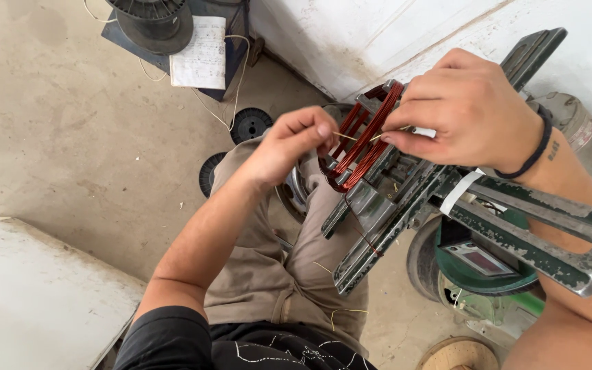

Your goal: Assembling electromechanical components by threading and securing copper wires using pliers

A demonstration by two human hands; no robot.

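Both my hands are working a thin tie wire at a copper coil on a winding frame.

My left hand (289,140) is pinching one end of the thin wire (351,136) between thumb and fingertips, just left of the reddish copper coil (362,140). My right hand (464,109) is curling over the coil's far side, fingertips pinching the wire's other end, so the wire is running across the coil between my hands. The coil is sitting on the worn green metal frame (515,219) reaching away under my right wrist. Beyond my left hand, black spools (251,123) are lying on the concrete floor (70,123).
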